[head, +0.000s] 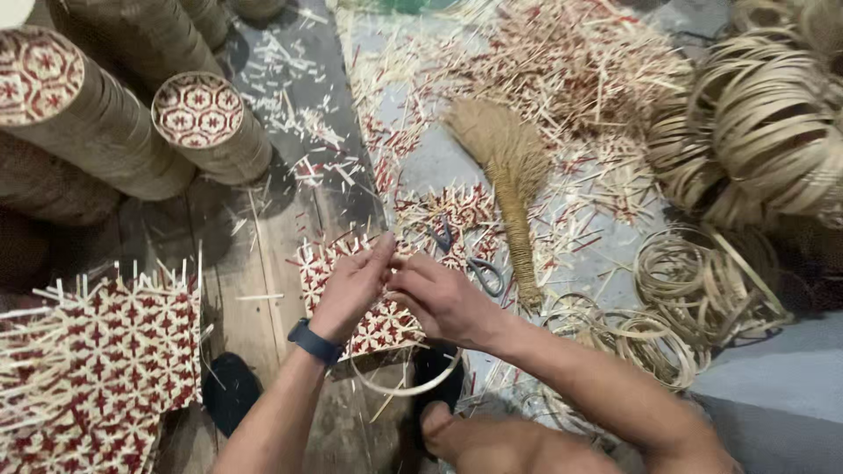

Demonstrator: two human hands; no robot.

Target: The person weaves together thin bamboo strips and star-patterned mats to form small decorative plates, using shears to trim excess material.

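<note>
Meeting at the centre of the view, both hands pinch the top edge of a red-and-cream woven mat (pixel 386 320) that lies flat on the floor right under them. The left hand (pixel 349 285), with a dark band (pixel 313 341) on its wrist, closes thumb and fingers on the mat's rim; the right hand (pixel 443 301) touches it fingertip to fingertip, also closed on the weave, so neither is nearer. Loose strip ends of the mat stick out toward 12 o'clock, away from the person. A thin cane hoop (pixel 408 386) sits under the wrists at 6 o'clock, by a bare foot (pixel 435 421). Scissors (pixel 479 268) lie just beside the right hand at 2 o'clock, and a fibre brush (pixel 509 175) stretches its handle from 1 o'clock down toward them. Another woven mat (pixel 105 369) lies well apart at 8 o'clock, stacked round lids (pixel 198 110) at 10 o'clock, coils of cane rings (pixel 755 123) at 2 o'clock. Cut scraps (pixel 562 61) litter the floor beyond; nothing blocks the hands.
</note>
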